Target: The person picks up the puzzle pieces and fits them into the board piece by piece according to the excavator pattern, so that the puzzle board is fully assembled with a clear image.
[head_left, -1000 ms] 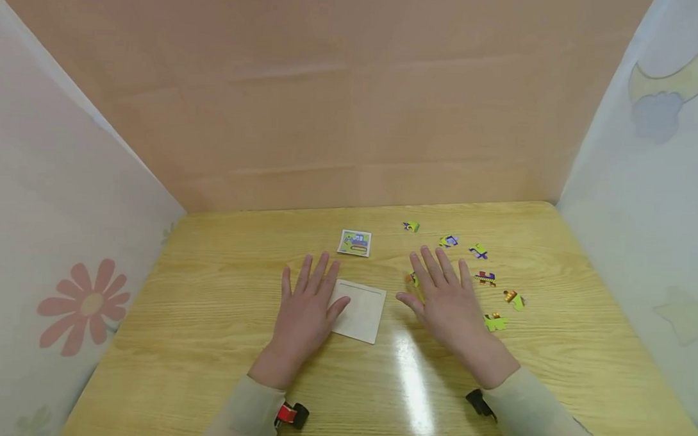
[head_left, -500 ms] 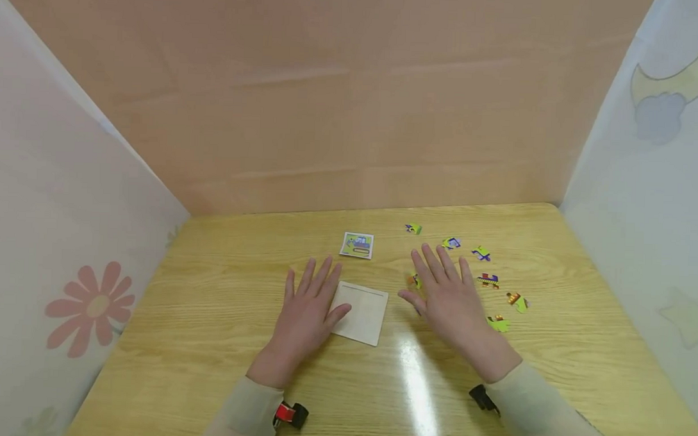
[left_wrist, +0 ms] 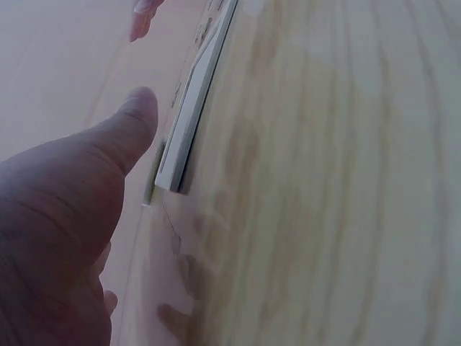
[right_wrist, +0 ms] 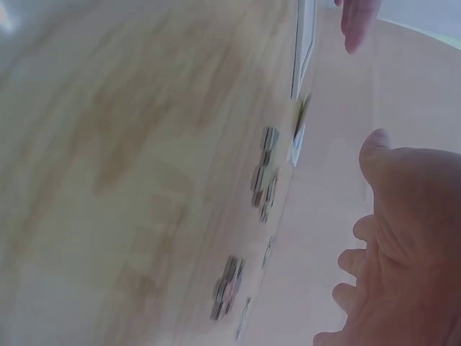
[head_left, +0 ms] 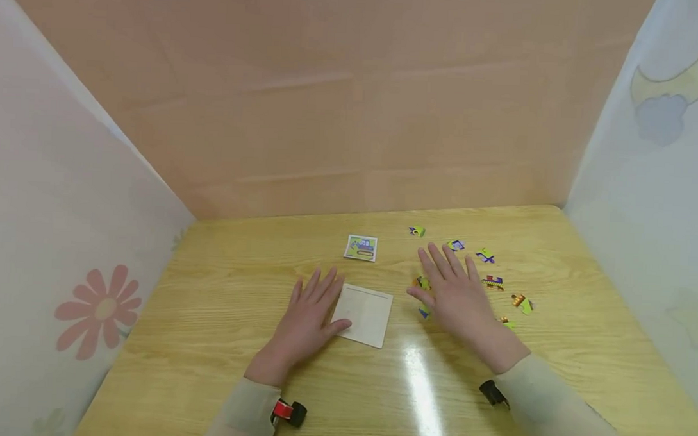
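Observation:
In the head view a pale square board point(head_left: 368, 318) with a thin groove near its far edge lies on the table. My left hand point(head_left: 301, 325) hovers at its left side, fingers extended and thumb over the board's edge; the left wrist view shows the thumb point(left_wrist: 133, 119) apart from the board point(left_wrist: 191, 115). My right hand point(head_left: 458, 305) hangs above the table among jigsaw pieces, fingers spread, holding nothing. Pieces near it include a green one point(head_left: 423, 282), a purple-and-red one point(head_left: 493, 283) and an orange-and-green one point(head_left: 522, 304). The right hand partly covers some pieces.
A small picture card point(head_left: 361, 248) of a digger-like vehicle lies beyond the board. More jigsaw pieces lie farther back, such as a green one point(head_left: 418, 231) and a purple-edged one point(head_left: 485, 255). Cloth walls surround the wooden table point(head_left: 219, 290) behind and at both sides.
The view has shifted slightly. My left fingertips have drawn a little toward me, and my right hand has moved slightly, showing more of the pieces beside its thumb. The board, card and pieces lie as before.

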`<state>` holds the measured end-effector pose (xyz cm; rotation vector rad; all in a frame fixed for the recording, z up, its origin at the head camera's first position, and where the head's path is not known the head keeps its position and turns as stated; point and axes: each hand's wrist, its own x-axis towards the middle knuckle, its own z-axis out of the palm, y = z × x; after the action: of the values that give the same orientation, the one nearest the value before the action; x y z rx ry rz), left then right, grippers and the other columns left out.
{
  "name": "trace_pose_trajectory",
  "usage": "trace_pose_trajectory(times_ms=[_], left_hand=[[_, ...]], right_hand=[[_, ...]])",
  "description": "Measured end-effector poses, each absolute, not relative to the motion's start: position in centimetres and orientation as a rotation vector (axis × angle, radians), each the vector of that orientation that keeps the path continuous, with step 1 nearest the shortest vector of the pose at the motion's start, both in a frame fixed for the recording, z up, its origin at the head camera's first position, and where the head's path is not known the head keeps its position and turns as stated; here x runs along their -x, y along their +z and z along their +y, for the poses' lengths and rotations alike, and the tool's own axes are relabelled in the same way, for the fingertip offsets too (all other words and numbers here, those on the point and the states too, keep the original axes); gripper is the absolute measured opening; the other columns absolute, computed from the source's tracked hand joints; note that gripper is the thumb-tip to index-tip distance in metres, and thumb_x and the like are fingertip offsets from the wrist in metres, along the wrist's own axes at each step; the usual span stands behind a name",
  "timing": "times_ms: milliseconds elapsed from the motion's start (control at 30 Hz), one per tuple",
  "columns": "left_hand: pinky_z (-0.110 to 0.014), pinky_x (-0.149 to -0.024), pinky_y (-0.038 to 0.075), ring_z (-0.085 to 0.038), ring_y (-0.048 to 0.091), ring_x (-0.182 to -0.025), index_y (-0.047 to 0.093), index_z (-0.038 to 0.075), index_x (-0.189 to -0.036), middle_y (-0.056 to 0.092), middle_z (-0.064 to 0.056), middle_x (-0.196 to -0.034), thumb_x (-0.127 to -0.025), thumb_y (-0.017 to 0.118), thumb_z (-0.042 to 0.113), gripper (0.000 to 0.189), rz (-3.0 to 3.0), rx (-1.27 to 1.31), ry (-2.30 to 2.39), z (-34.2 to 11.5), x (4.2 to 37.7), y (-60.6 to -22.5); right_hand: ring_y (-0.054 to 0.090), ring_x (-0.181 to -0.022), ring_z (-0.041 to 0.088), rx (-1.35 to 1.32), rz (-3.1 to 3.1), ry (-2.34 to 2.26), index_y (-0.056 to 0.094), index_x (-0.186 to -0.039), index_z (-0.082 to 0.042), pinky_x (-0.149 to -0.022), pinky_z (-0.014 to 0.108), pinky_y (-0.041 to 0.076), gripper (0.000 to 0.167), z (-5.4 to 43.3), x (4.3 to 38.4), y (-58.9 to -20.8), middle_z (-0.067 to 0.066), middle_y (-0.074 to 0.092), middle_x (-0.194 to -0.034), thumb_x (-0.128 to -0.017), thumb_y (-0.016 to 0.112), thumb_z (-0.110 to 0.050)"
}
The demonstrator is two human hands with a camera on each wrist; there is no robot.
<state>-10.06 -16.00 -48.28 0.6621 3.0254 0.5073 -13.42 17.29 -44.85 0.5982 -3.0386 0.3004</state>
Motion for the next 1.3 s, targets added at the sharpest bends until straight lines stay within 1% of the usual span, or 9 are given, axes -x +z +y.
trace_pose_trajectory(times_ms=[133, 233, 367, 467, 600, 767, 967, 1100, 1300], left_hand=[[-0.064, -0.135, 0.004, -0.033, 0.008, -0.17, 0.031, 0.02, -0.177, 0.019, -0.001, -0.184, -0.105, 0.069, 0.059, 0.09, 2.976, -0.632, 0.572, -16.5, 10.1, -48.8], [-0.063, -0.135, 0.004, -0.031, 0.009, -0.17, 0.033, 0.021, -0.176, 0.021, 0.0, -0.183, -0.103, 0.072, 0.059, 0.091, 2.967, -0.632, 0.608, -16.8, 10.0, -49.1], [-0.062, -0.135, 0.003, -0.031, 0.009, -0.17, 0.033, 0.02, -0.176, 0.021, 0.001, -0.183, -0.102, 0.075, 0.058, 0.093, 2.945, -0.657, 0.631, -16.8, 10.1, -49.2], [-0.065, -0.135, 0.004, -0.033, 0.011, -0.17, 0.035, 0.017, -0.175, 0.023, -0.001, -0.183, -0.101, 0.076, 0.056, 0.093, 2.932, -0.677, 0.663, -16.5, 10.1, -49.1], [-0.066, -0.134, 0.005, -0.033, 0.012, -0.17, 0.037, 0.016, -0.174, 0.025, -0.001, -0.182, -0.101, 0.078, 0.055, 0.092, 2.925, -0.673, 0.697, -16.0, 10.2, -49.1], [-0.062, -0.135, 0.001, -0.03, 0.01, -0.17, 0.037, 0.018, -0.174, 0.024, 0.001, -0.181, -0.1, 0.077, 0.058, 0.094, 2.908, -0.65, 0.692, -15.8, 10.6, -49.4], [-0.062, -0.135, 0.001, -0.031, 0.012, -0.17, 0.043, 0.015, -0.172, 0.029, -0.001, -0.181, -0.1, 0.075, 0.062, 0.092, 2.931, -0.635, 0.654, -15.5, 11.0, -49.9], [-0.061, -0.135, 0.0, -0.03, 0.013, -0.17, 0.044, 0.014, -0.171, 0.031, -0.002, -0.18, -0.1, 0.074, 0.064, 0.091, 2.947, -0.615, 0.633, -15.3, 11.2, -49.9], [-0.062, -0.135, 0.001, -0.033, 0.017, -0.169, 0.045, 0.01, -0.169, 0.035, -0.006, -0.178, -0.101, 0.074, 0.061, 0.091, 2.949, -0.613, 0.641, -14.7, 11.3, -50.1]], right_hand=[[0.015, -0.167, 0.044, -0.587, -3.015, 0.299, 0.025, -0.176, -0.008, -0.131, 0.074, 0.01, 0.085, 17.9, 14.0, -45.0, 0.018, 0.02, -0.182, -0.113, 0.052, -0.059], [0.017, -0.167, 0.045, -0.587, -2.994, 0.349, 0.027, -0.176, -0.008, -0.13, 0.074, 0.01, 0.086, 18.3, 14.4, -45.1, 0.019, 0.023, -0.181, -0.113, 0.053, -0.06], [0.015, -0.167, 0.045, -0.592, -3.021, 0.382, 0.024, -0.177, -0.008, -0.131, 0.074, 0.009, 0.086, 18.6, 15.1, -44.9, 0.019, 0.021, -0.182, -0.113, 0.051, -0.061], [0.012, -0.168, 0.044, -0.591, -3.06, 0.371, 0.021, -0.177, -0.008, -0.131, 0.073, 0.007, 0.086, 18.8, 15.8, -44.5, 0.019, 0.018, -0.183, -0.114, 0.049, -0.06], [0.011, -0.168, 0.045, -0.597, -3.078, 0.366, 0.022, -0.177, -0.007, -0.13, 0.075, 0.007, 0.086, 19.1, 16.8, -44.4, 0.02, 0.016, -0.183, -0.115, 0.05, -0.059], [0.014, -0.167, 0.047, -0.589, -3.085, 0.357, 0.023, -0.176, -0.004, -0.129, 0.078, 0.01, 0.086, 20.0, 18.0, -44.5, 0.024, 0.02, -0.181, -0.115, 0.048, -0.06], [0.017, -0.165, 0.049, -0.581, -3.095, 0.363, 0.023, -0.176, -0.003, -0.127, 0.079, 0.012, 0.085, 20.8, 19.3, -43.8, 0.027, 0.023, -0.179, -0.116, 0.047, -0.059], [0.016, -0.166, 0.049, -0.586, -3.094, 0.347, 0.022, -0.176, -0.003, -0.128, 0.079, 0.012, 0.084, 21.1, 20.3, -43.9, 0.026, 0.024, -0.179, -0.116, 0.047, -0.057], [0.015, -0.166, 0.049, -0.604, -3.091, 0.345, 0.023, -0.175, -0.002, -0.129, 0.077, 0.011, 0.083, 21.1, 21.6, -44.0, 0.026, 0.025, -0.178, -0.116, 0.049, -0.055]])
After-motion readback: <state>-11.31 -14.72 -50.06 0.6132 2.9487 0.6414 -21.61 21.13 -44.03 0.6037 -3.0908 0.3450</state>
